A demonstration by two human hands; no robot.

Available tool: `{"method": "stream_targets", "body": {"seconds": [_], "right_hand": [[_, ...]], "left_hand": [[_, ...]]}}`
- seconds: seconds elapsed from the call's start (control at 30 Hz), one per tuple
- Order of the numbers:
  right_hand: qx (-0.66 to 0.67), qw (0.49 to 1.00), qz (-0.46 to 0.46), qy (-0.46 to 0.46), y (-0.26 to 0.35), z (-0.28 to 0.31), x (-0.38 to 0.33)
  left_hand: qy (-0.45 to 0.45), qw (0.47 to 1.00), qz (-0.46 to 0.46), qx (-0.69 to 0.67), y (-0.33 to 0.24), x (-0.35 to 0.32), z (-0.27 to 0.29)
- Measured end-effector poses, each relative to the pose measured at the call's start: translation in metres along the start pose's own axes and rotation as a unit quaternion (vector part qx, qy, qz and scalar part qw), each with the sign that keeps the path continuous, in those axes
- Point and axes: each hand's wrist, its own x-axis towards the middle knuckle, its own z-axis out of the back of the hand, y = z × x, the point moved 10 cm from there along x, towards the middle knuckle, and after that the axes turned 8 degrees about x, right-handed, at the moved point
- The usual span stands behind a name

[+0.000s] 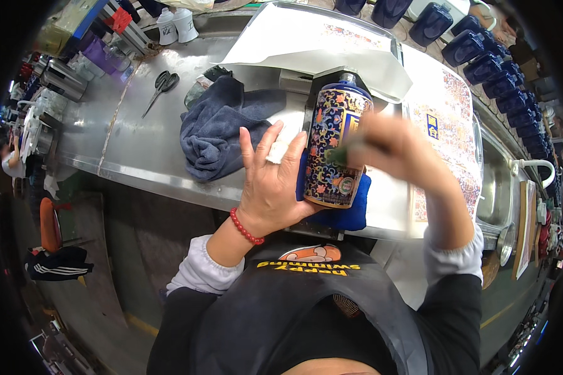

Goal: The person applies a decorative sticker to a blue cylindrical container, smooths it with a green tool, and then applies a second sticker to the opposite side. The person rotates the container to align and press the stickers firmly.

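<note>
The left hand (270,187) is pressed flat against the side of the ornate blue bottle (336,147), fingers (273,142) spread wide and straight, steadying rather than gripping. The bottle lies tilted on a blue cloth pad (350,212) at the near edge of the steel desk (137,144), its dark neck pointing away from the fingertips.

The right hand (388,147) is a blur across the bottle's far side. Something small and greenish sits at its fingertips, against the patterned surface, but whether those fingers are closed on it, I cannot tell.

Here is the worry: only an open palm holds a round bottle on a soft pad right at the desk's edge. A hard rub from the right could roll it off toward the floor, I'd judge.

Beyond the left fingertips lies a crumpled dark grey towel (222,128), and further out a pair of scissors (161,87). Past the right hand, a row of dark blue bottles (500,69) stands lined up; what is in them cannot be seen, and the ornate bottle is opaque too. Printed sheets (447,106) lie flat just beyond the right fingers.
</note>
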Motion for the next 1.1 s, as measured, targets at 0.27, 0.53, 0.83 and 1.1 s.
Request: {"method": "stream_targets", "body": {"seconds": [0.27, 0.53, 0.83, 1.1], "right_hand": [[0.018, 0.989, 0.121, 0.079, 0.014, -0.051, -0.077], [-0.143, 0.94, -0.104, -0.293, -0.121, 0.12, -0.201], [-0.307, 0.785, -0.407, -0.351, -0.389, 0.342, -0.27], [-0.097, 0.741, -0.522, -0.411, -0.455, 0.392, -0.264]], "left_hand": [[0.063, 0.995, 0.059, -0.051, 0.008, 0.006, -0.022], [0.044, 0.995, -0.035, 0.076, -0.016, 0.007, 0.0], [0.03, 0.999, 0.0, -0.015, -0.016, -0.001, -0.015], [0.07, 0.995, 0.037, -0.053, -0.003, -0.009, -0.028]]}}
